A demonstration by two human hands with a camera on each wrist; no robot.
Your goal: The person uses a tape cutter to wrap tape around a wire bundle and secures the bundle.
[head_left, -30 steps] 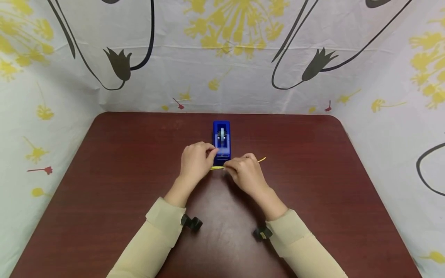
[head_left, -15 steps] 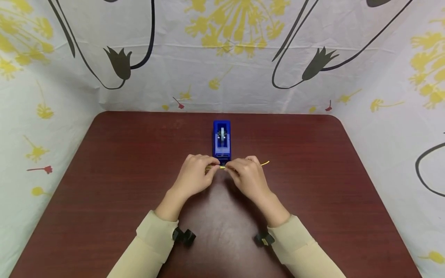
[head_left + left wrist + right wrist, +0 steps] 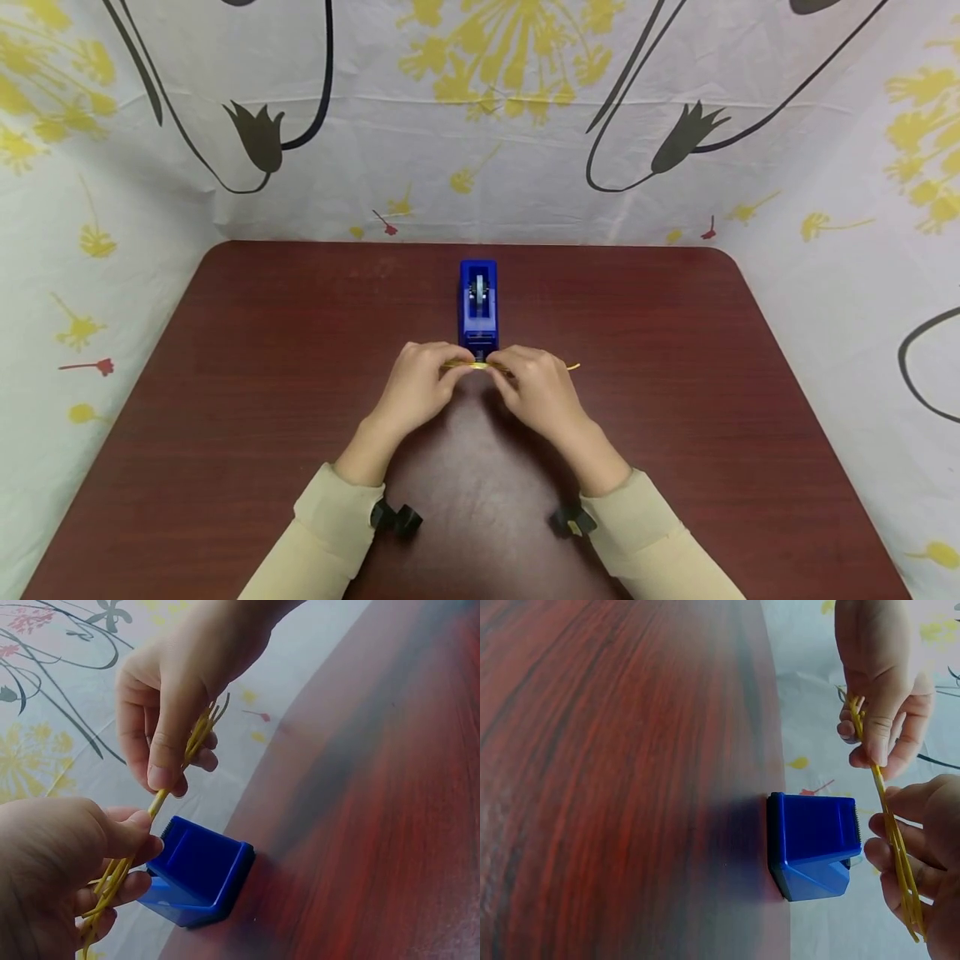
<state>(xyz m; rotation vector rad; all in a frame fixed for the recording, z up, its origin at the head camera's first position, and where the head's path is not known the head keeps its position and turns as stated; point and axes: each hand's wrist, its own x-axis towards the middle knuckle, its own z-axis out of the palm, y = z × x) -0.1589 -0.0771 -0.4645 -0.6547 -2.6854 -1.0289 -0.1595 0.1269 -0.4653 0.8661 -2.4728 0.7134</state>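
Observation:
A slim bundle of yellow wires (image 3: 112,889) is stretched between both hands in front of the tape dispenser. My left hand (image 3: 417,383) pinches it on one side of the middle, thumb against fingertips. On the other side my right hand (image 3: 538,387) pinches it the same way. The short stretch between the fingertips looks pale and shiny, packed tight, while loose wire ends (image 3: 911,915) fan out past each hand. Just beyond the hands stands a blue tape dispenser (image 3: 478,302) holding a roll of clear tape (image 3: 480,290); its toothed cutting edge faces the person.
The dark red-brown table (image 3: 300,333) reaches out on every side of the dispenser. A white cloth (image 3: 480,183) with printed yellow flowers hangs behind and at both sides. Small black wrist cameras (image 3: 397,518) sit at the sleeve cuffs.
My left hand has come away from the front of the tape dispenser, down onto the yellow wires, and pinches them. Both hands have drawn slightly toward the person. The dispenser stays put.

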